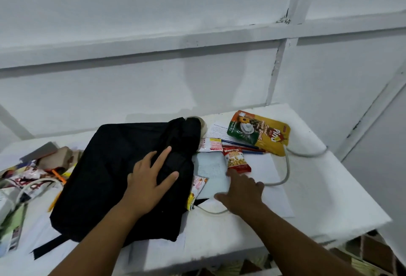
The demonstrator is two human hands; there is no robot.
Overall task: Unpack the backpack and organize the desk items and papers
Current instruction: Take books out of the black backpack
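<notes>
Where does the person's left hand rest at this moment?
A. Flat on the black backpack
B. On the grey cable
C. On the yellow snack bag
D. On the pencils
A: the left hand lies with straight, spread fingers on top of the black backpack, while the right hand rests on the papers beside it.

Both forearms bare, no sleeves in view; left hand (147, 179), right hand (242, 192) ungloved (no rings).

Under the left hand's fingers (163, 159) the backpack (114, 172) is matt black cloth. Just beyond the right hand's fingers (232, 174), the peanut packet (237, 161) and biscuit pouch (261, 135) are glossy printed plastic. The paper sheets (274, 192) look smooth and matt on a rough white worktop (318, 205).
</notes>
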